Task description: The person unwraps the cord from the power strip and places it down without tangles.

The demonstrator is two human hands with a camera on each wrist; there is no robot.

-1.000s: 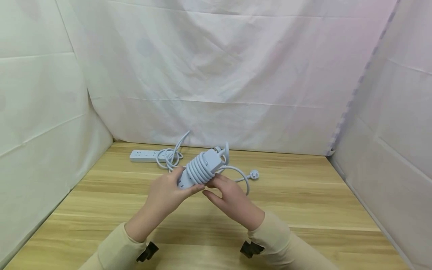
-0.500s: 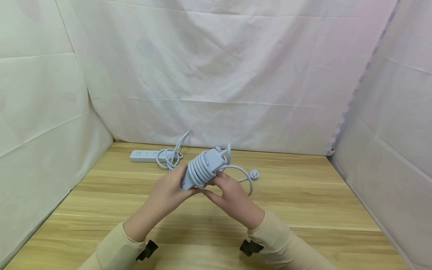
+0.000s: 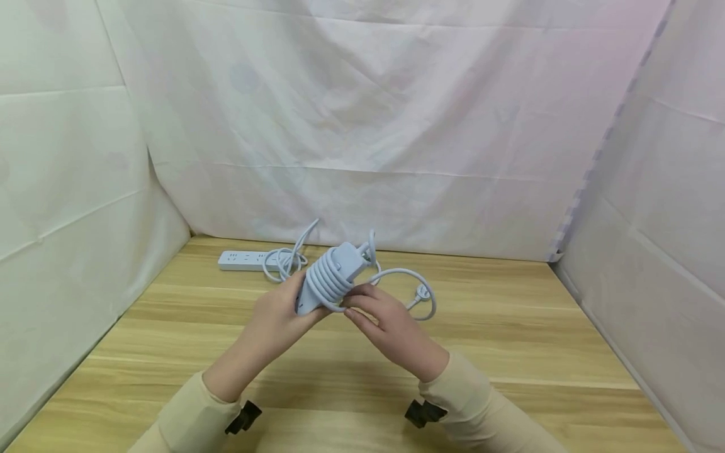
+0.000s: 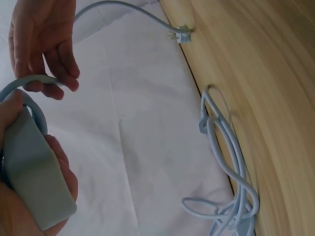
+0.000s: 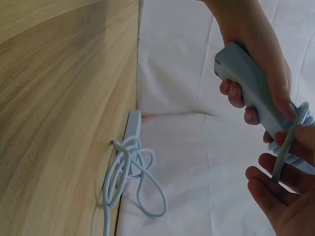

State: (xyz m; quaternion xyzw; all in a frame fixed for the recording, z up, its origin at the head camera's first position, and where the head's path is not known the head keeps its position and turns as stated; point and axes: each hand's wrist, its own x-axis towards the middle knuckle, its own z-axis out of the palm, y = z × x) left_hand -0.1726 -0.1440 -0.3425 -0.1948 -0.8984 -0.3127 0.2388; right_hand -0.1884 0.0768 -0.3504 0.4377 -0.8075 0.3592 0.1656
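A pale blue power strip [image 3: 349, 257] is held above the table, in front of the person; its long axis slants from the near left to the far right, its near end in the left palm; several turns of cord [image 3: 328, 278] wrap crosswise around its far part, and a small loop stands beside its far end. The left hand [image 3: 276, 316] is the nearer, its fingers and thumb bent firmly around the strip's body; the right hand [image 3: 392, 326] is just to the right of the wraps, partly curled, its thumb and fingertips pinching the cord where it leaves them, so the strip lies to that hand's left and slightly beyond. Past the right fingers the loose cord arcs out and curls back to a plug [image 3: 421, 292], which appears to rest on the table; farther back on the left, a second power strip [image 3: 243, 260] lies crosswise under its own tangled cable [image 3: 283, 267]; all this is over a wood-grained table [image 3: 340, 384], with white cloth [image 3: 368, 126] behind.
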